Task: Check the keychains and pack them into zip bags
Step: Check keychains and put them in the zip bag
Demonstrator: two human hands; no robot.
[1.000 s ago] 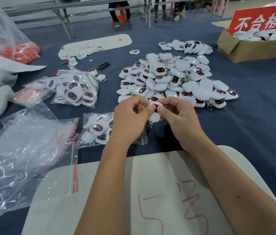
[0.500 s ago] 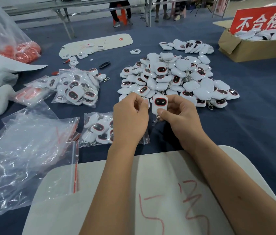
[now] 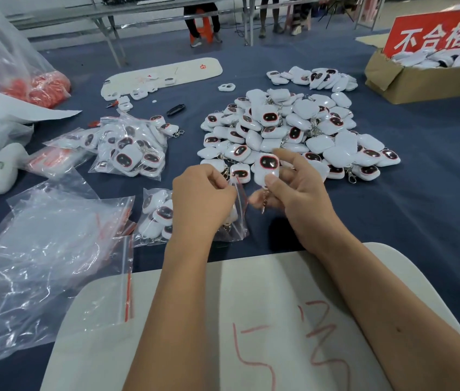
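Observation:
My right hand (image 3: 298,198) pinches a white keychain (image 3: 267,168) with a dark, red-rimmed face, held upright, its metal clip dangling below. My left hand (image 3: 200,204) grips the red-striped mouth of a clear zip bag (image 3: 237,213) that holds several keychains. The two hands sit close together, just in front of a big pile of loose keychains (image 3: 293,131) on the blue tablecloth.
Filled zip bags (image 3: 131,148) lie left of the pile. A stack of empty zip bags (image 3: 42,249) sits at near left. A white board with red writing (image 3: 251,320) lies under my forearms. A cardboard box (image 3: 409,80) with a red sign stands at far right.
My hands have drawn apart. The right hand turned the keychain face up and lifted it; the left hand dropped to the zip bag and took hold of its mouth.

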